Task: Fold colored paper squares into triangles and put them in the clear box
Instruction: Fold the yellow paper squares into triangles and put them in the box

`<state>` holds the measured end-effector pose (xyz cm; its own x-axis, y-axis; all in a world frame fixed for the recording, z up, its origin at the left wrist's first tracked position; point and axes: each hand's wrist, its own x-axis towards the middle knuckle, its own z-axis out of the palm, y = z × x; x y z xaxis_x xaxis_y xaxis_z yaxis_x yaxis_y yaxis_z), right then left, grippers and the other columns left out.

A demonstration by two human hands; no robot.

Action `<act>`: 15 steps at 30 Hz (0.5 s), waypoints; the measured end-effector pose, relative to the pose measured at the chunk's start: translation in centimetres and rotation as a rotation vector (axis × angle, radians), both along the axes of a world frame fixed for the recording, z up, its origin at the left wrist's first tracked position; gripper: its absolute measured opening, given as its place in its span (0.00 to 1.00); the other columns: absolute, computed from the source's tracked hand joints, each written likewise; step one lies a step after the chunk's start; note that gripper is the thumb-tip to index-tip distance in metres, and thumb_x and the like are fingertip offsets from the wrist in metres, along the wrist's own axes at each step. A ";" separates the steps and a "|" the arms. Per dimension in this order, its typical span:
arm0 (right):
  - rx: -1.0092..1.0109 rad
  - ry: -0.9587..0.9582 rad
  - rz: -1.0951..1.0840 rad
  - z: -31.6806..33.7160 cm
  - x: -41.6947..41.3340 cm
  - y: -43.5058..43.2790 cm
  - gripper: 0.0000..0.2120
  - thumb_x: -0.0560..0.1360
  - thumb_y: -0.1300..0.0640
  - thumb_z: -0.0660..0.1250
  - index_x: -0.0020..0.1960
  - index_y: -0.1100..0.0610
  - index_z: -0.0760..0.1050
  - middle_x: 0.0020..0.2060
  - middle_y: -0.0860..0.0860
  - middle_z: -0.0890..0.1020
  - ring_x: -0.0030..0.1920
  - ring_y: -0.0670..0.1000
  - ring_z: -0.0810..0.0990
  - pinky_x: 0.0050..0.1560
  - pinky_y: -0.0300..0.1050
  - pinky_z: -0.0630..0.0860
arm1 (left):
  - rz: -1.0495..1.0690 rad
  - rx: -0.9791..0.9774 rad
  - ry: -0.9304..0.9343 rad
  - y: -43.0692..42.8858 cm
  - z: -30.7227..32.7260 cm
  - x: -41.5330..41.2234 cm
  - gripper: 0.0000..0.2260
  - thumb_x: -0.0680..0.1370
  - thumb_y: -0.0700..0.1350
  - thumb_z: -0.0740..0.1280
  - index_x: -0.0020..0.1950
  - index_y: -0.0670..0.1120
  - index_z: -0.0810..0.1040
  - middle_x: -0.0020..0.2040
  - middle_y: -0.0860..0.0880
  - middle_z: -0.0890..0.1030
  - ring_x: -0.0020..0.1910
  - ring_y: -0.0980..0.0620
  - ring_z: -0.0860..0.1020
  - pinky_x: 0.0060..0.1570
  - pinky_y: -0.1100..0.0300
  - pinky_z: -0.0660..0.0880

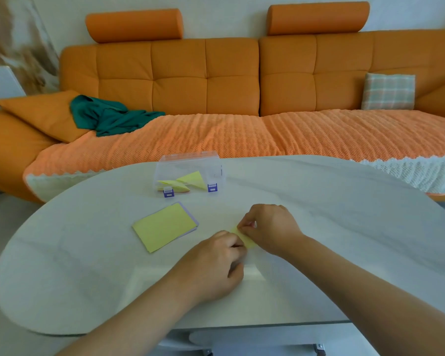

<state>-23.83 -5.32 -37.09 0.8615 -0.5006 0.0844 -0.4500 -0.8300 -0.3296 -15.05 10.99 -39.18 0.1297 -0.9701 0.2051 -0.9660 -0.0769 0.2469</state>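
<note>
Head view: on the white table [332, 201], the left hand [213, 263] and right hand [270, 227] both pinch a small yellow paper [246, 239] and largely hide it. A stack of paper squares [162, 227] lies to its left. The clear box [190, 165], holding yellow triangles [192, 179], stands beyond them, in front of an orange sofa [206, 73].

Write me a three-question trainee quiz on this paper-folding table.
1. True or false: the clear box already holds folded triangles.
2. The stack of squares lies: A) left of both hands, B) inside the box, C) under the box.
3. What do the left hand and right hand pinch?
Key: 1 true; 2 A; 3 a yellow paper, on the table.
</note>
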 end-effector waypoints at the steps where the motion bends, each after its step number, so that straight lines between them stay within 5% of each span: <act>1: -0.035 -0.008 0.018 -0.1 -0.3 0.0 0.10 0.79 0.50 0.63 0.52 0.43 0.84 0.51 0.42 0.82 0.51 0.48 0.79 0.57 0.47 0.71 | 0.002 0.008 0.004 0.1 0.0 -0.1 0.17 0.78 0.50 0.58 0.60 0.47 0.80 0.58 0.54 0.76 0.60 0.55 0.71 0.53 0.55 0.75; 7: -0.288 -0.158 0.248 -0.2 -2.8 0.9 0.10 0.78 0.52 0.66 0.52 0.46 0.85 0.54 0.44 0.82 0.52 0.52 0.77 0.52 0.50 0.71 | 0.001 -0.017 -0.007 0.5 0.0 -0.3 0.17 0.80 0.49 0.58 0.64 0.46 0.78 0.60 0.50 0.75 0.62 0.53 0.70 0.56 0.54 0.74; 15: -0.449 -0.106 0.344 -1.3 -5.7 1.8 0.11 0.73 0.52 0.66 0.50 0.48 0.85 0.51 0.44 0.85 0.46 0.52 0.79 0.49 0.48 0.73 | -0.023 -0.052 -0.035 0.5 -0.2 -0.6 0.17 0.82 0.47 0.57 0.66 0.46 0.78 0.58 0.50 0.76 0.60 0.53 0.71 0.54 0.54 0.74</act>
